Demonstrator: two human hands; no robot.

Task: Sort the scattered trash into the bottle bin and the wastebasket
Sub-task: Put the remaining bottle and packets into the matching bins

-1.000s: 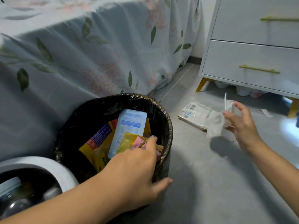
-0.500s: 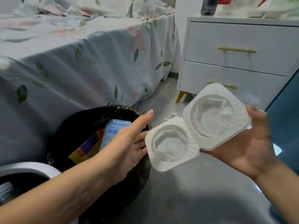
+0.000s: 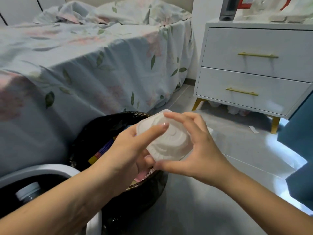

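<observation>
A white plastic clamshell container, folded shut, is held between my left hand and my right hand, just above the right rim of the wastebasket. The wastebasket is round with a black liner and holds several colourful wrappers. At the lower left stands the bottle bin, white-rimmed and dark inside, with a bottle cap showing in it. My left fingers lie across the container's top; my right thumb and fingers clamp its right side.
A bed with a floral sheet hangs close behind the bins. A white two-drawer nightstand on gold legs stands at the right, with white trash beneath it and a paper scrap on the grey floor. A blue object borders the right edge.
One second ago my left hand was in the wastebasket and my right reached at floor trash. Then my right hand held the clamshell open; now both hands hold it folded shut over the wastebasket.
</observation>
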